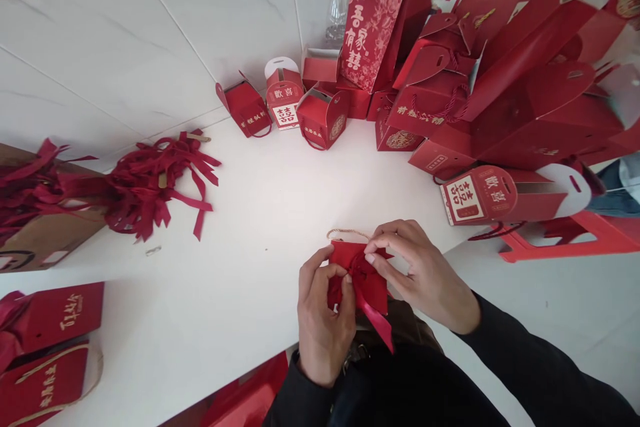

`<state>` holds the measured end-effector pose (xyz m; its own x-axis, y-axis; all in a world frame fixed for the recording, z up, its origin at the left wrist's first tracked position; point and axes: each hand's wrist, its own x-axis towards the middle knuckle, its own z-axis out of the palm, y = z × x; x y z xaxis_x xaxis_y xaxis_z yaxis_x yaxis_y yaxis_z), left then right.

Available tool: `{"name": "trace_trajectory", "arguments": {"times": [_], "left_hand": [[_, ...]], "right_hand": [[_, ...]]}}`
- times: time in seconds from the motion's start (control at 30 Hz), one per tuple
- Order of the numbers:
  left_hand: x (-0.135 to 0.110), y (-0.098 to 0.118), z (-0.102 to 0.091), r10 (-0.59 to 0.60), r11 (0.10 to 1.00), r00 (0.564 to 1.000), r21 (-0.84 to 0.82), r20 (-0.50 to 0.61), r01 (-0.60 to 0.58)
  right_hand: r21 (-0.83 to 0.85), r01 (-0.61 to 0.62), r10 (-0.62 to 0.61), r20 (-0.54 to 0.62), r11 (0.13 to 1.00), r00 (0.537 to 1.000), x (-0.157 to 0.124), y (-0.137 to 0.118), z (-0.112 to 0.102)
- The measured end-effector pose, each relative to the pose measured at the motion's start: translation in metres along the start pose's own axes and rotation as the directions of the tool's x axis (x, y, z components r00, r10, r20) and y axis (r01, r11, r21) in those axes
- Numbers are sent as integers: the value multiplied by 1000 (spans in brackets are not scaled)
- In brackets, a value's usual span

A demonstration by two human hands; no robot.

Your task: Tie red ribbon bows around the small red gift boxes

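Observation:
Both my hands hold a small red gift box point(350, 255) at the near edge of the white table point(240, 267). A beige rope handle point(345, 234) shows behind the box. A red ribbon point(373, 303) is knotted on the box's front, and its tails hang down toward my lap. My left hand point(323, 320) is closed, pinching the ribbon knot from the left. My right hand point(423, 270) pinches the ribbon from the right, fingers curled over the box's top.
A pile of loose red ribbons point(155, 183) lies at the left by a brown paper bag point(45, 233). Several red gift boxes point(325, 113) are stacked along the back and right. A plastic bottle point(339, 3) stands by the wall. Flat red bags point(55, 347) lie at the near left.

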<state>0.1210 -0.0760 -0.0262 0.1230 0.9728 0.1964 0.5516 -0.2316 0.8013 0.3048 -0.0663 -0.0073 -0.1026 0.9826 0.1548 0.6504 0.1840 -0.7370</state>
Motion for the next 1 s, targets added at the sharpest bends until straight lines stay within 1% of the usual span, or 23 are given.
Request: {"name": "trace_trajectory", "arguments": {"times": [0.13, 0.27, 0.33, 0.5, 0.6, 0.67, 0.77, 0.93, 1.0], "left_hand": [[1, 0, 0, 6, 1000, 1000, 18, -3, -6], [2, 1, 0, 10, 1000, 1000, 20, -1, -10], [2, 1, 1, 11, 1000, 1000, 17, -1, -11], [1, 1, 0, 8, 1000, 1000, 17, -2, -8], [1, 1, 0, 19, 1000, 1000, 22, -5, -18], [1, 0, -1, 30, 999, 1000, 29, -8, -30], [2, 0, -2, 34, 999, 999, 38, -6, -34], [1, -1, -2, 26, 999, 1000, 32, -7, -25], [0, -1, -2, 21, 1000, 1000, 22, -10, -21]], "right_hand": [[26, -11, 12, -9, 1000, 1000, 0, 0, -5], [-27, 45, -43, 57, 999, 997, 1, 1, -3], [-33, 67, -65, 72, 997, 995, 1, 1, -2], [-27, 54, -53, 30, 998, 998, -3, 0, -5], [-104, 113, -107, 62, 988, 992, -7, 1, -6], [-154, 147, -139, 59, 977, 989, -9, 3, -4], [-173, 124, -123, 17, 977, 992, -12, 4, -2], [-140, 68, -63, 34, 988, 997, -16, 3, -5], [-139, 62, -64, -6, 988, 998, -18, 0, -5]]}}
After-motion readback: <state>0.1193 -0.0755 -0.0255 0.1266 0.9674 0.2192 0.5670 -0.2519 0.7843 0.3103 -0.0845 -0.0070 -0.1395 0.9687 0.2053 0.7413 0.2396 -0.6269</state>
